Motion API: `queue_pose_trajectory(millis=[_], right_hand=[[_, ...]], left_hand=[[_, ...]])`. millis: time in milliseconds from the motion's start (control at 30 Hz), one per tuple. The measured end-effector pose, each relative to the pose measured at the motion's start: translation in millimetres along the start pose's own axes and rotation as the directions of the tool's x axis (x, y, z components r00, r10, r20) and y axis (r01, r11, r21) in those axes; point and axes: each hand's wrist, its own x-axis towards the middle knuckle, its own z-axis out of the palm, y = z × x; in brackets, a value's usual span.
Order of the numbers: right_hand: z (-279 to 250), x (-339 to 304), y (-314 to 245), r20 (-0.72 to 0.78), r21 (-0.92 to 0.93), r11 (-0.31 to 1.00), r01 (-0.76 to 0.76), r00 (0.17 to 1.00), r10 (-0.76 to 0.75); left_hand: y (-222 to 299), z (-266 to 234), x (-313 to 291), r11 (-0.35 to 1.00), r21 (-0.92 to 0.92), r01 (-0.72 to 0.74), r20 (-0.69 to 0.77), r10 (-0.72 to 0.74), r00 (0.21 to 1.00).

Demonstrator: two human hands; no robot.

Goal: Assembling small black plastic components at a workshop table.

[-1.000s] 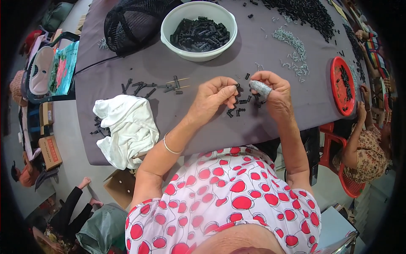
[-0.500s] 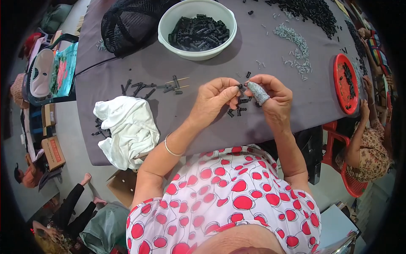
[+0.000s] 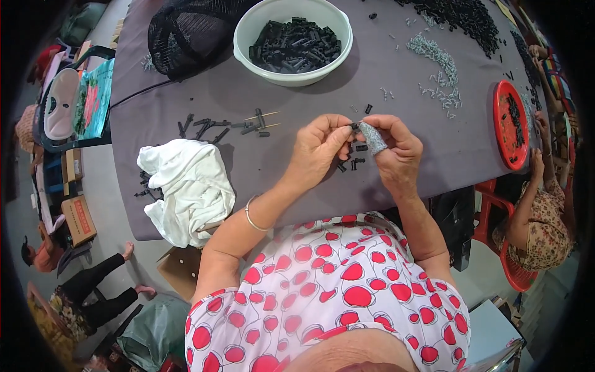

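Note:
My left hand (image 3: 319, 149) is closed in a pinch on a small black plastic part (image 3: 355, 126). Against the same piece press the thumb and fingertips of my right hand (image 3: 400, 152), so the two hands meet over the table. A grey wrap (image 3: 374, 139) covers one digit of my right hand. Fingertips hide most of the held part. Just below them lie several short black plastic pieces (image 3: 357, 163), and another black piece (image 3: 369, 108) lies a little beyond. Further left, loose black tubes (image 3: 207, 129) are scattered beside two thin wooden sticks (image 3: 271, 114).
A white bowl (image 3: 240, 59) of black parts stands at the far middle, beside a black mesh item (image 3: 186, 43). Grey springs (image 3: 437, 62) and a black pile (image 3: 462, 22) spread far right. A red tray (image 3: 499, 133) sits right, a white cloth (image 3: 189, 192) left. Other people sit nearby.
My right hand has drawn leftward to my left hand, closing the small gap between the fingertips at the black part. At lower left, a person nearby has shifted.

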Motion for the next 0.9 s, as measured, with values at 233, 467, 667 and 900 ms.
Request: queue_pose_trajectory(millis=[233,467,667,900], right_hand=[[0,4,-1,0.005,-0.039,0.998,-0.058,0.998,0.058],[2,6,0,0.018,-0.021,0.994,-0.106,0.994,0.106],[0,11,1,0.063,-0.103,0.993,-0.066,0.995,0.072],[9,14,2,0.062,-0.055,0.997,-0.055,0.996,0.058]], left_hand=[[-2,3,-1,0.968,0.245,-0.062,-0.07,0.082,0.994],[-8,1,1,0.971,0.219,-0.098,-0.067,0.115,0.991],[-7,1,2,0.981,0.182,-0.071,-0.087,0.088,0.992],[-2,1,3,0.996,0.085,-0.027,-0.125,0.038,0.991]])
